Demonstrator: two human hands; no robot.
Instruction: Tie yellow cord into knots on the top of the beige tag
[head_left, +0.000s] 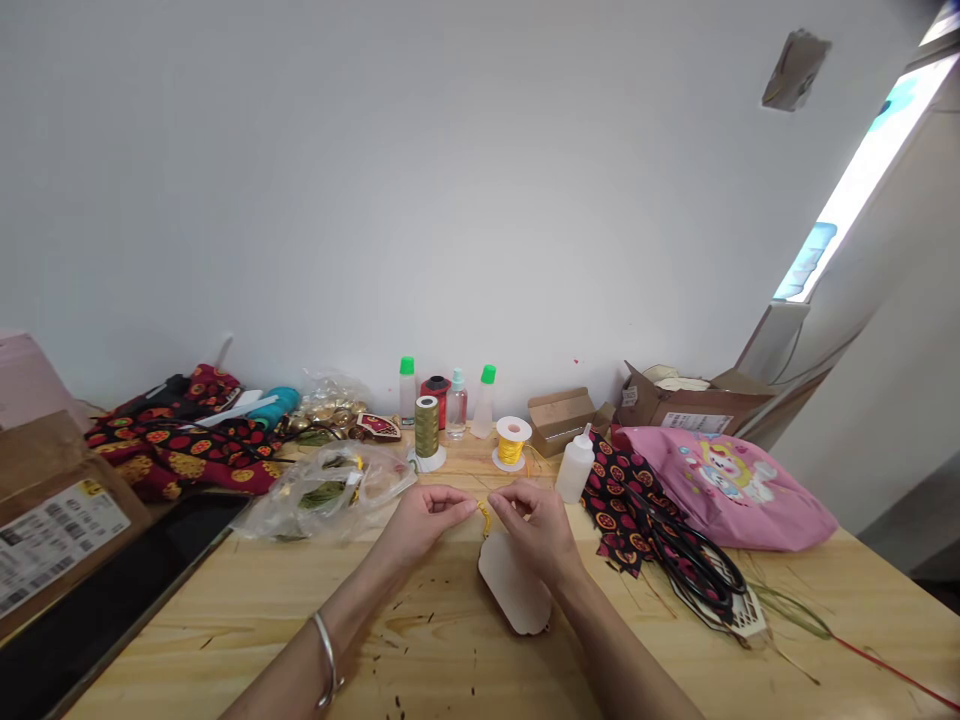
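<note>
A short yellow knotted cord [486,518] runs between my two hands, just above the table. My left hand [429,515] pinches one end of it between thumb and forefinger, with a silver bangle on that wrist. From the other side my right hand [534,520] is closed, thumb and fingertips meeting beside the cord; what lies inside that pinch is hidden. Attached at the cord's lower end, a flat pale wooden plaque [514,585] with a dark scalloped edge lies tilted under my right hand, partly covered by it.
Behind my hands stand a yellow thread spool [511,445], an olive thread cone [427,428] and a white squeeze bottle [575,468]. Black-handled scissors [697,560] lie right, near a pink bag [735,490]. At left are a plastic bag [326,490] and a cardboard box [60,520].
</note>
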